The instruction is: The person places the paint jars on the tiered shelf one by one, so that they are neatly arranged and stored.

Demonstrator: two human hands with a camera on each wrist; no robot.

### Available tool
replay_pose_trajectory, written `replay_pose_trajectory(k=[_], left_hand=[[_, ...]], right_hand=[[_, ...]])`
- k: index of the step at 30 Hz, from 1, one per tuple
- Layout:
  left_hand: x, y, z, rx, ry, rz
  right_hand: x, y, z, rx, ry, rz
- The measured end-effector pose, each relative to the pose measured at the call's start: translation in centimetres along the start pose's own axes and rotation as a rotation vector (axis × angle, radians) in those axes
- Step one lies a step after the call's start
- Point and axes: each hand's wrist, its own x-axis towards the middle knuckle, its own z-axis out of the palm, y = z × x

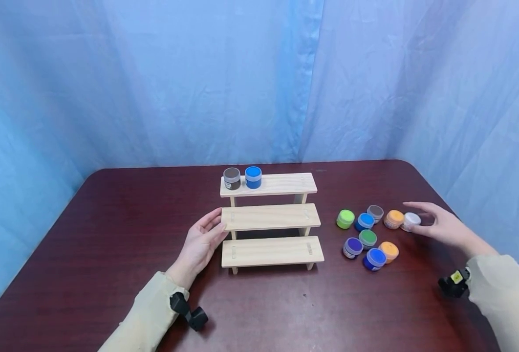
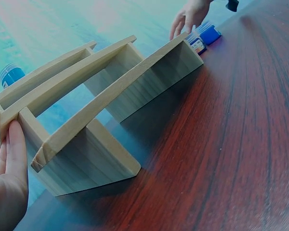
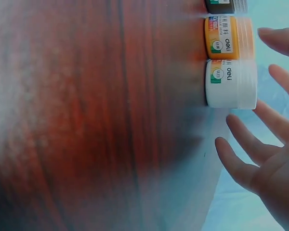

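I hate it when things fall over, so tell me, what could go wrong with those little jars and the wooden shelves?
The right hand is open beside the white jar, and an orange jar stands right next to it. Grabbing one might bump the other.

The left hand holds one end of the wooden stand. A hard tug could wobble it, and the brown jar and blue jar on top might slide or tip.

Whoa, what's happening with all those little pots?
A person's left hand holds the left end of the middle step on a wooden stand. The right hand is spread beside a white pot, not gripping it. A brown pot and a blue pot stand on the top step; the other pots are on the table.
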Motion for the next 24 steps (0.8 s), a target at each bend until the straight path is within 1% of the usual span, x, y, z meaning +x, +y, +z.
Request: replay_pose_trajectory(k=[3,7,12,16,20,24], left_hand=[[0.03,0.06,0.02,0.014,-0.004,0.004],[0.08,0.11,0.02,0.003,-0.005,0.005],[0.03,0.07,0.00,-0.005,0.004,0.004],[0.06,-0.06,-0.03,0.009,0.009,0.002],[0.11,-0.07,0.00,0.033,0.006,0.002],[-0.01,-0.04,0.03,0.033,0.010,0.002]], right_hand=[[0.06,0.33,0.18,-0.010,-0.006,-0.004],[0.08,0.42,0.33,-0.024,-0.009,-0.006],[0.09,0.13,0.39,-0.033,-0.030,0.042],[0.15,0.05,0.36,-0.040,-0.053,0.075],[0.23,0.10,0.38,-0.047,-0.047,0.091],[0.25,0.20,0.50,-0.043,-0.036,0.096]])
